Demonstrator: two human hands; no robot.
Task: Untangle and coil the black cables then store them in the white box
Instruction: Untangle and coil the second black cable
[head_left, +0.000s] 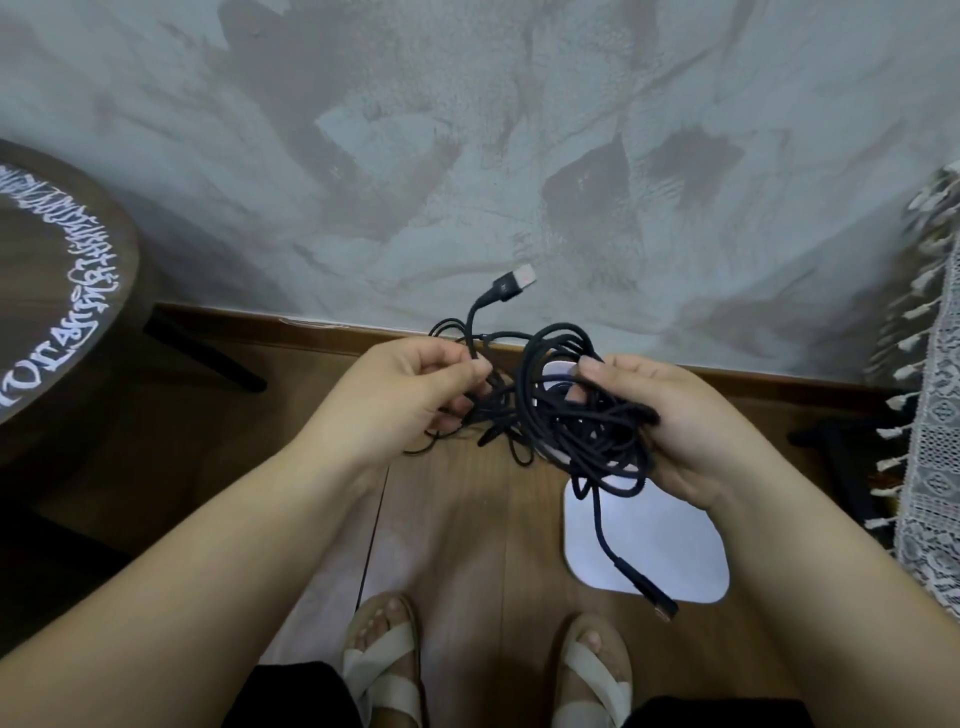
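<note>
Cables (558, 415) overlap white box (665, 535); round table (57, 312) left, lace cloth (932, 415) right.

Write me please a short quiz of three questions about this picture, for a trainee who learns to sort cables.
1. True or false: the black cables are already coiled neatly.
2. How many hands hold the tangle? A) none B) one C) two
3. Short answer: what hangs from the tangle below the right hand?

Key
1. False: they are one loose tangle in the air.
2. C: the left hand pinches a strand, and the right hand grips the bundle.
3. A cable end with a plug.
</note>
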